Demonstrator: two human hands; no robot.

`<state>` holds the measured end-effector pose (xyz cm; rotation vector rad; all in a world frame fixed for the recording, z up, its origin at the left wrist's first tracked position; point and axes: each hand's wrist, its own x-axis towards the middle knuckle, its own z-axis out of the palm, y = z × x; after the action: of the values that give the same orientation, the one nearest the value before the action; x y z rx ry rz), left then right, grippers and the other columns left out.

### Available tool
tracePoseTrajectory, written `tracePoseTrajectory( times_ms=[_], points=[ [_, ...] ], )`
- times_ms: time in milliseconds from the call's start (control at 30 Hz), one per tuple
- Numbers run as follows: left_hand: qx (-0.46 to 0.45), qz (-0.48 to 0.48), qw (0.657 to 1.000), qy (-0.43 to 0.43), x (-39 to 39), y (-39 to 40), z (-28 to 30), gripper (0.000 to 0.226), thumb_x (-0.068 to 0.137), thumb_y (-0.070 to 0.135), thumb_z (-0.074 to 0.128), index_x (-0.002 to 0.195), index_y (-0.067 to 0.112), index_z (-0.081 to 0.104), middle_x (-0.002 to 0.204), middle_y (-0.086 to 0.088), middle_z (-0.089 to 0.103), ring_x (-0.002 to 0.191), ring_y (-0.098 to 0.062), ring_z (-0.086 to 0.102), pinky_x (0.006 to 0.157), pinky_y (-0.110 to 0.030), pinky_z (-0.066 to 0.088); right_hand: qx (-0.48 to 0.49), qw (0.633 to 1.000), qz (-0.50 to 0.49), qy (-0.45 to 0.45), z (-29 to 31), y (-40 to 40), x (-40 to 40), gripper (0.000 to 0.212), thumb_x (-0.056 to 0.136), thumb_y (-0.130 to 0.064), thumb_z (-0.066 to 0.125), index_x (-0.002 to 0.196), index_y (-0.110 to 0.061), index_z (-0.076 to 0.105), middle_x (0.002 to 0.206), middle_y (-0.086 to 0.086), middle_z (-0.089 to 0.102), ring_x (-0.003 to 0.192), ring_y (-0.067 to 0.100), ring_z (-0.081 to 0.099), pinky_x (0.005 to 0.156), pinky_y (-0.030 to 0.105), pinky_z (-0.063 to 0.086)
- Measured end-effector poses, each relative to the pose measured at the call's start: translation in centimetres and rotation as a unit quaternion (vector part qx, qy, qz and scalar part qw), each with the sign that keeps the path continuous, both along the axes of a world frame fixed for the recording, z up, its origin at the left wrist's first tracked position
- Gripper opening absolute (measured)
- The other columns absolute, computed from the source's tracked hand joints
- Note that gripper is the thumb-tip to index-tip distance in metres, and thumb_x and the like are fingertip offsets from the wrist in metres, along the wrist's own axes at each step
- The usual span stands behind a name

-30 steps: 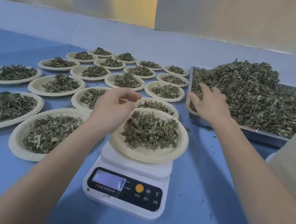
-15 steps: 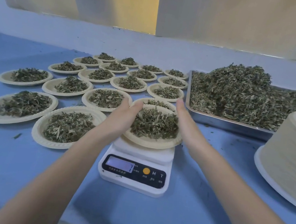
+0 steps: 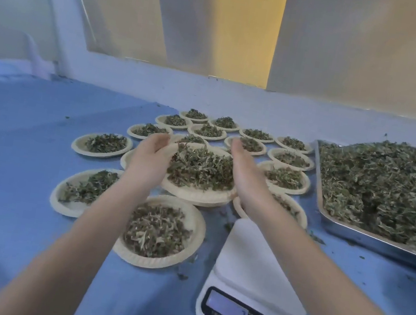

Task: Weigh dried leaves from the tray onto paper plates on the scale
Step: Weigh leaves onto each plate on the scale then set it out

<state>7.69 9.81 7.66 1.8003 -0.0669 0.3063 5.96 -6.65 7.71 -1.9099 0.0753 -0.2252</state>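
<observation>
— Where does the scale [image 3: 253,287] sit?
— Front right on the table [image 3: 3,206], tray [image 3: 379,240] of dried leaves [image 3: 386,191] behind it to the right.
— And the filled plates [image 3: 159,231]?
— Left of both, in rows toward the wall [image 3: 238,96]

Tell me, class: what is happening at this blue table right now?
A person is portioning dried leaves. Both hands, left hand and right hand, carry a filled paper plate above the weighed plates spread over the blue table. The left hand's fingers curl at the rim; the right hand lies flat against the side. The scale stands bare, and the metal tray at the right is heaped with leaves.
</observation>
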Motion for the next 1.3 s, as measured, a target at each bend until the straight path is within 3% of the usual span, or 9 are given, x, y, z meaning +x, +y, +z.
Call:
tracePoseTrajectory(
  times_ms=[100, 200, 433, 567, 633, 833, 1000, 1167, 1300],
  points=[
    [-0.031, 0.052, 0.998, -0.015, 2.6, 4.3, 0.8, 0.037, 0.094, 0.002, 0.045, 0.129, 0.013, 0.051, 0.126, 0.0, 0.056, 0.098, -0.012, 0.053, 0.08, -0.027, 0.045, -0.03, 0.998, 0.052, -0.004, 0.8, 4.2, 3.4, 0.063, 0.095, -0.065, 0.019, 0.144, -0.028, 0.034, 0.149, -0.006, 0.036, 0.127, 0.012, 0.038, 0.09, 0.031, 0.03],
    [-0.058, 0.128, 0.99, -0.026, 5.0, 9.3, 1.2, 0.04, 0.095, 0.004, 0.046, 0.134, 0.014, 0.045, 0.122, 0.002, 0.053, 0.076, -0.014, 0.053, 0.048, -0.018, 0.039, -0.055, 0.992, 0.109, -0.009, 1.2, 9.0, 6.8, 0.062, 0.095, -0.063, 0.021, 0.143, -0.027, 0.035, 0.145, -0.006, 0.039, 0.114, 0.009, 0.043, 0.09, 0.028, 0.027],
    [-0.051, 0.277, 0.959, -0.02, 7.7, 21.7, -0.7, 0.05, 0.092, -0.004, 0.033, 0.136, 0.019, 0.043, 0.128, 0.004, 0.052, 0.098, -0.018, 0.053, 0.048, -0.019, 0.04, -0.105, 0.958, 0.261, 0.054, -0.3, 21.8, 14.3, 0.07, 0.094, -0.066, 0.024, 0.148, -0.022, 0.031, 0.153, -0.003, 0.03, 0.139, 0.019, 0.03, 0.103, 0.036, 0.028],
    [-0.055, 0.31, 0.949, 0.004, 8.6, 26.5, -4.3, 0.046, 0.094, 0.0, 0.042, 0.135, 0.02, 0.043, 0.13, 0.003, 0.052, 0.101, -0.014, 0.053, 0.057, -0.022, 0.042, -0.138, 0.94, 0.302, 0.081, -2.9, 26.9, 17.0, 0.065, 0.094, -0.066, 0.024, 0.141, -0.023, 0.038, 0.147, 0.001, 0.04, 0.132, 0.02, 0.037, 0.095, 0.034, 0.029],
    [-0.066, 0.312, 0.948, 0.025, 9.3, 27.6, -6.3, 0.044, 0.095, 0.002, 0.043, 0.136, 0.02, 0.043, 0.131, 0.002, 0.051, 0.098, -0.014, 0.053, 0.062, -0.023, 0.045, -0.157, 0.935, 0.307, 0.088, -4.1, 28.4, 18.1, 0.069, 0.093, -0.067, 0.023, 0.145, -0.022, 0.033, 0.15, 0.001, 0.036, 0.136, 0.021, 0.034, 0.101, 0.037, 0.028],
    [-0.035, 0.297, 0.952, 0.065, 11.0, 28.0, -10.5, 0.048, 0.093, -0.001, 0.04, 0.139, 0.011, 0.039, 0.14, -0.006, 0.048, 0.124, -0.021, 0.047, 0.102, -0.028, 0.035, -0.243, 0.925, 0.29, 0.046, -6.9, 29.8, 20.3, 0.074, 0.094, -0.065, 0.021, 0.15, -0.018, 0.025, 0.157, 0.001, 0.022, 0.146, 0.019, 0.014, 0.115, 0.041, 0.014],
    [0.059, 0.303, 0.949, 0.064, 11.4, 28.3, -11.4, 0.058, 0.086, -0.012, 0.034, 0.141, 0.006, 0.036, 0.144, -0.01, 0.042, 0.134, -0.021, 0.037, 0.107, -0.026, 0.025, -0.405, 0.866, 0.293, 0.016, -8.2, 30.0, 21.1, 0.077, 0.093, -0.066, 0.008, 0.153, -0.019, 0.01, 0.16, 0.001, 0.01, 0.147, 0.015, -0.009, 0.117, 0.047, -0.01],
    [0.117, 0.309, 0.939, 0.094, 11.5, 27.8, -10.7, 0.055, 0.092, -0.003, 0.033, 0.146, 0.005, 0.028, 0.151, -0.01, 0.033, 0.139, -0.024, 0.03, 0.11, -0.032, 0.021, -0.4, 0.862, 0.309, 0.023, -7.3, 29.6, 21.1, 0.077, 0.092, -0.067, 0.008, 0.153, -0.021, 0.005, 0.161, -0.003, 0.005, 0.147, 0.014, -0.01, 0.117, 0.046, -0.01],
    [0.186, 0.313, 0.93, 0.05, 11.2, 26.3, -8.4, 0.053, 0.092, 0.0, 0.037, 0.144, 0.004, 0.03, 0.149, -0.011, 0.035, 0.137, -0.024, 0.031, 0.111, -0.034, 0.021, -0.401, 0.863, 0.307, 0.017, -5.4, 28.6, 20.5, 0.077, 0.093, -0.067, 0.01, 0.153, -0.02, 0.006, 0.161, -0.005, 0.007, 0.147, 0.015, -0.005, 0.116, 0.047, -0.007]
  ],
)
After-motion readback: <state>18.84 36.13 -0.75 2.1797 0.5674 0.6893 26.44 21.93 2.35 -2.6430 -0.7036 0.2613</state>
